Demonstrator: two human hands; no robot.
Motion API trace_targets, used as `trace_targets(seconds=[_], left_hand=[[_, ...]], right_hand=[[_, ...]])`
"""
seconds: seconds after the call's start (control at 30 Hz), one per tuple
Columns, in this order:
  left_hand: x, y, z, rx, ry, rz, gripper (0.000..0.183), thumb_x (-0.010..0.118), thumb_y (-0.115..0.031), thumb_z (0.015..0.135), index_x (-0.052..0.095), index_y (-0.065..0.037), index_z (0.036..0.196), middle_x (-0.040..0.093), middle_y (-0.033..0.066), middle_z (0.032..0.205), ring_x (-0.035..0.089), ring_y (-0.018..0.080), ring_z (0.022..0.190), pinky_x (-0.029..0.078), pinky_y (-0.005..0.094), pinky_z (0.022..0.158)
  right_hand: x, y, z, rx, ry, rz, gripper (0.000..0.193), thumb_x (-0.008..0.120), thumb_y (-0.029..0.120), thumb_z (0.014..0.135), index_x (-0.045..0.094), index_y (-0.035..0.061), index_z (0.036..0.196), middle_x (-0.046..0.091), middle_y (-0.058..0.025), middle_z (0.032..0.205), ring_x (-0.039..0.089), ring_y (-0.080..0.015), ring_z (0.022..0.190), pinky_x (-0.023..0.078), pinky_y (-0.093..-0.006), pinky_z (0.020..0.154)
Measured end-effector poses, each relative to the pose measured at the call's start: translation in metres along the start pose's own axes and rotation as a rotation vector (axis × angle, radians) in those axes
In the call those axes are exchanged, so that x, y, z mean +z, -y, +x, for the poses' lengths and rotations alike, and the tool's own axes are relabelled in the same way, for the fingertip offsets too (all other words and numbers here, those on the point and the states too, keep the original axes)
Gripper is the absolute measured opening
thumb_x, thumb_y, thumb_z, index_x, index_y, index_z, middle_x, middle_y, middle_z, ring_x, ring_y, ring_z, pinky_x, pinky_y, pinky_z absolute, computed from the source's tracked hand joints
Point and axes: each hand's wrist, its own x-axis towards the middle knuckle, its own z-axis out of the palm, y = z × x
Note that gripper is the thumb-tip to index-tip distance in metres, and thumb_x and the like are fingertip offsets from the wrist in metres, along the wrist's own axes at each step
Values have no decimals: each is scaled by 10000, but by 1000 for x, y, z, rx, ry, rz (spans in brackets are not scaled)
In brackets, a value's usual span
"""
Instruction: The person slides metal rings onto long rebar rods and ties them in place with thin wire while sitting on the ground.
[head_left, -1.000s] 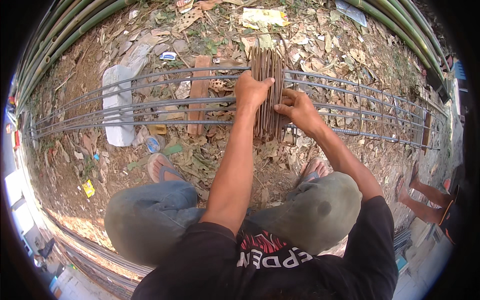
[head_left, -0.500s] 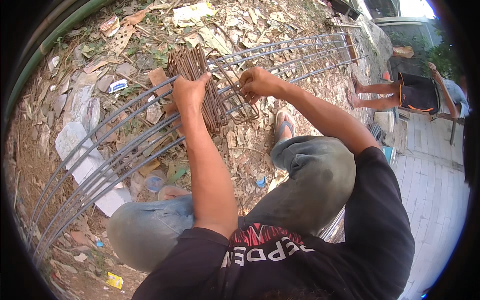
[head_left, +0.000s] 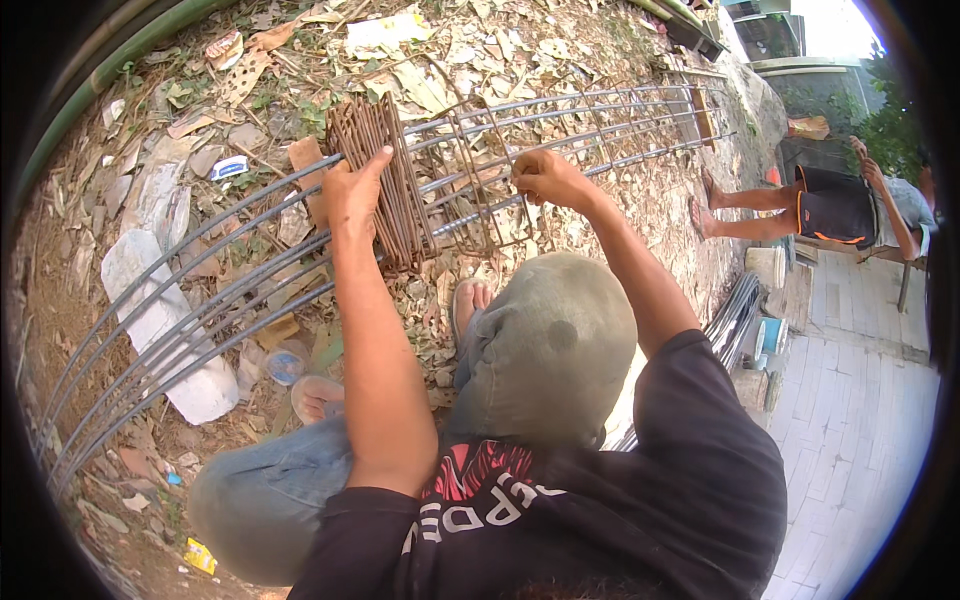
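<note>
My left hand (head_left: 352,198) is closed around the near side of a tight bundle of rusty square steel stirrups (head_left: 402,225), its thumb lying along them. Several long ribbed steel bars (head_left: 255,194) run through the bundle, curving from lower left to upper right. To the right of the bundle, loose stirrups hang apart on the bars. My right hand (head_left: 552,180) has its fingers curled and pinched at the side of one loose stirrup (head_left: 498,140); the fingertips are partly hidden.
Brown wooden blocks (head_left: 307,170) sit near the bars, with another wooden support (head_left: 702,115) at their far end. A white slab (head_left: 150,300) lies under the bars at left. Dry leaves and litter cover the ground. Another person (head_left: 840,205) stands at right by pale paving (head_left: 850,400).
My right hand has moved right, away from the bundle, and loose stirrups now stand farther along the bars. My left hand stays on the bundle. My right knee has shifted left.
</note>
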Motion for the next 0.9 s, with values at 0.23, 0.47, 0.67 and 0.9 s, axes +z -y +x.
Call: trace_targets(seconds=[0.23, 0.47, 0.67, 0.9], left_hand=[[4, 21, 15, 76, -55, 85, 888, 875, -448, 783, 556, 130, 1377, 655, 274, 1310, 646, 332, 1195, 454, 439, 1057], [-6, -5, -5, 97, -100, 414, 904, 814, -447, 839, 498, 183, 1405, 704, 226, 987, 708, 254, 789, 572, 373, 696], [-13, 0, 13, 214, -219, 485, 796, 835, -425, 824, 593, 150, 1319, 686, 176, 852, 699, 215, 785, 562, 367, 691], [10, 6, 5, 120, -170, 179, 493, 836, -300, 867, 711, 64, 1174, 754, 162, 1069, 694, 225, 923, 522, 378, 868]], right_hand=[[39, 19, -14, -135, 179, 579, 153, 629, 120, 991, 693, 3, 1067, 703, -40, 844, 648, -103, 709, 533, -280, 609], [57, -12, -16, -29, -323, 395, 178, 674, 128, 940, 764, 29, 1057, 723, -135, 797, 678, -213, 702, 524, -365, 637], [65, 0, -10, -135, -352, 196, 207, 665, 217, 883, 768, 40, 911, 740, -201, 904, 709, -411, 821, 560, -508, 743], [54, -4, -7, -154, -334, 192, 223, 669, 232, 916, 762, 38, 976, 730, -185, 994, 700, -396, 890, 546, -492, 774]])
